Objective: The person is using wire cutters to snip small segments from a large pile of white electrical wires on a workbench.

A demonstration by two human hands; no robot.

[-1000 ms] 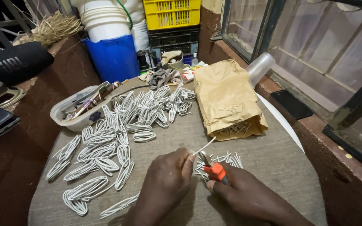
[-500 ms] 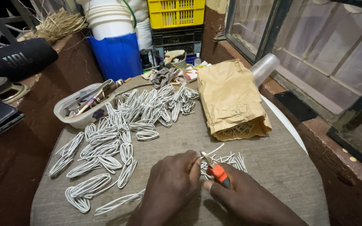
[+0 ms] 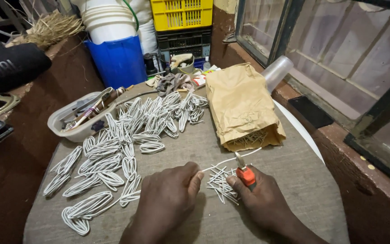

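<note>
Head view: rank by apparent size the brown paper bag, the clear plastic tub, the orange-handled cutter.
1. brown paper bag
2. clear plastic tub, farther from the camera, so its true size may be closer to the bag's
3. orange-handled cutter in the right hand, partly hidden

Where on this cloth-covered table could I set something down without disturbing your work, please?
Bare cloth lies between the coiled white wire loops and the brown paper bag, and along the right edge past the right hand. The left half is crowded with loops; cut wire pieces lie between the left hand and the right.
</note>
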